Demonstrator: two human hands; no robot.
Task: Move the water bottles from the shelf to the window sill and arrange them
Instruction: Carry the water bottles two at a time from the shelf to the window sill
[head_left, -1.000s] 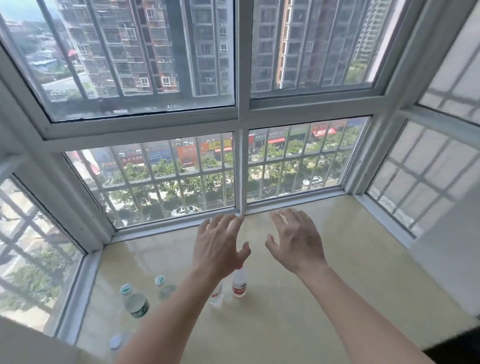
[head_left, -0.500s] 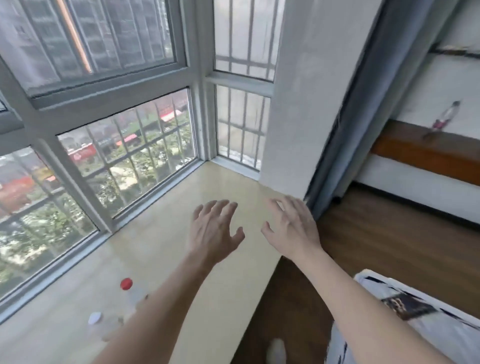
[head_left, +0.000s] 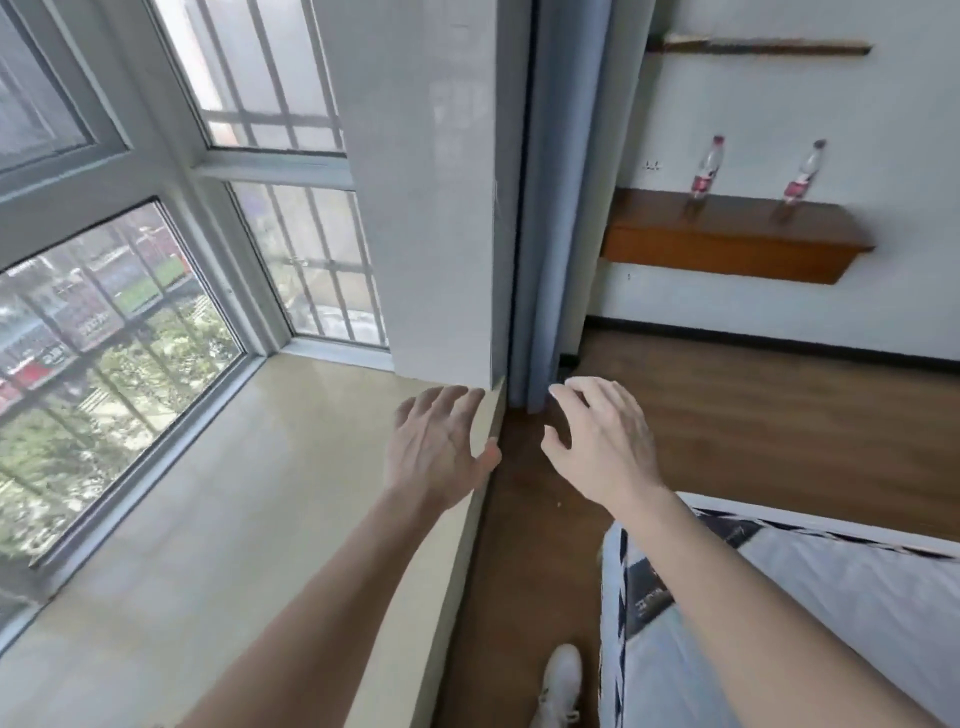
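Note:
Two clear water bottles with red labels stand upright on a brown wall shelf (head_left: 727, 244) far off at the upper right: one bottle (head_left: 706, 169) to the left, the other bottle (head_left: 802, 172) to its right. The beige window sill (head_left: 234, 499) fills the lower left, and no bottles on it are in view. My left hand (head_left: 439, 447) hovers above the sill's right edge, fingers spread, holding nothing. My right hand (head_left: 602, 441) hangs over the wooden floor, fingers apart and empty. Both hands are far from the shelf.
A white pillar (head_left: 421, 182) and a grey-blue curtain (head_left: 563, 208) stand between the sill and the shelf wall. A mattress corner (head_left: 779, 623) juts in at the lower right. A white shoe (head_left: 561, 680) rests on the wooden floor (head_left: 753, 431). A thin upper shelf (head_left: 758, 48) hangs above.
The view has swung right, away from the bottles on the sill, toward the room; the shelf with two bottles has come into view. Both hands stay open and empty.

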